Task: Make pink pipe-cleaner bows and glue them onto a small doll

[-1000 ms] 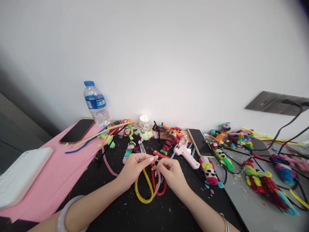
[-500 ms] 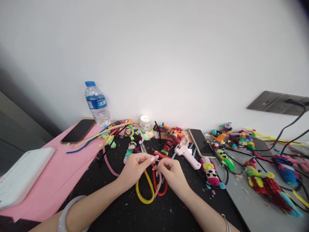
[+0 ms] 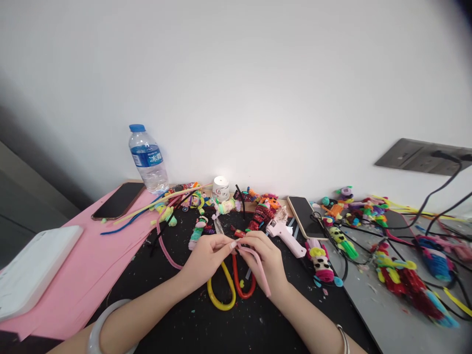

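The left hand (image 3: 207, 255) has its grip pinched on one end of the pink pipe cleaner (image 3: 260, 265), the right hand (image 3: 268, 263) grips it alongside, both over yellow loop (image 3: 220, 307) and red loop (image 3: 243, 295), bare worktop (image 3: 221, 332) toward the near edge, glue gun (image 3: 284, 232) crowding right.

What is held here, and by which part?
Left hand and right hand pinch a pink pipe cleaner near its upper end; its free end trails over the right hand. Whether the yellow loop and red loop are gripped too cannot be told.
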{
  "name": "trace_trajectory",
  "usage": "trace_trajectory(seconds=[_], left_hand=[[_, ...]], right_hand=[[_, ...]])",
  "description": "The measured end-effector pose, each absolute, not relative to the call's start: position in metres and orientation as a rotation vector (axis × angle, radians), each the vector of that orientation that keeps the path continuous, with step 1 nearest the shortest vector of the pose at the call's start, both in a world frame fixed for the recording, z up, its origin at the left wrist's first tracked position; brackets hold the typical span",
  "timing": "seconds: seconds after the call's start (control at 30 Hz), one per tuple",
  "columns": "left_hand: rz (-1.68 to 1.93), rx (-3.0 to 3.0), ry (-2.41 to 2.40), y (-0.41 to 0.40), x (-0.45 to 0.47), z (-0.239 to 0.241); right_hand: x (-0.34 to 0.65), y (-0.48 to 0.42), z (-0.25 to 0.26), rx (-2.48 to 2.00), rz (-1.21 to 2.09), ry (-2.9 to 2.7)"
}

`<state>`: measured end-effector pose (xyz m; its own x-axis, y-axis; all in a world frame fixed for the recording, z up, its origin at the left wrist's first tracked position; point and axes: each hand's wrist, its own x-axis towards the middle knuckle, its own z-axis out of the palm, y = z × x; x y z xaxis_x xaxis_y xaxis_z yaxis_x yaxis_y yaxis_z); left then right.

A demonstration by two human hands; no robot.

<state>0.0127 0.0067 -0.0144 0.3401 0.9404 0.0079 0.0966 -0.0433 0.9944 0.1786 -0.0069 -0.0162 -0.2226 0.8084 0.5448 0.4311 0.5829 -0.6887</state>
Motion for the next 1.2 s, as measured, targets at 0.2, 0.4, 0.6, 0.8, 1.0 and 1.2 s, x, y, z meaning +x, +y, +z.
trace_trajectory(seconds=[0.2,0.4,0.6,0.8,1.0,1.2], left_hand=[[0.912,1.493,1.017,0.007,0.013,-0.013],[0.913,1.573,1.03,0.003,0.014,-0.01],[0.904,1.733,1.085,0.002,0.014,-0.012],[0.93,1.917,1.108,0.002,0.012,-0.013],[0.895,1.994,1.113,0.001,0.011,-0.013],[0.883,1.966,1.082,0.003,0.012,-0.011]], right_hand=[[0.184,-0.001,-0.019,-0.916,0.433,-1.913],[0.184,-0.001,-0.023,-0.912,0.492,-1.912],[0.181,-0.002,-0.015,-0.988,0.537,-1.854],[0.182,-0.001,-0.015,-0.994,0.566,-1.821],[0.183,0.002,-0.017,-1.085,0.661,-1.804],[0.182,0.003,-0.015,-1.115,0.737,-1.764]])
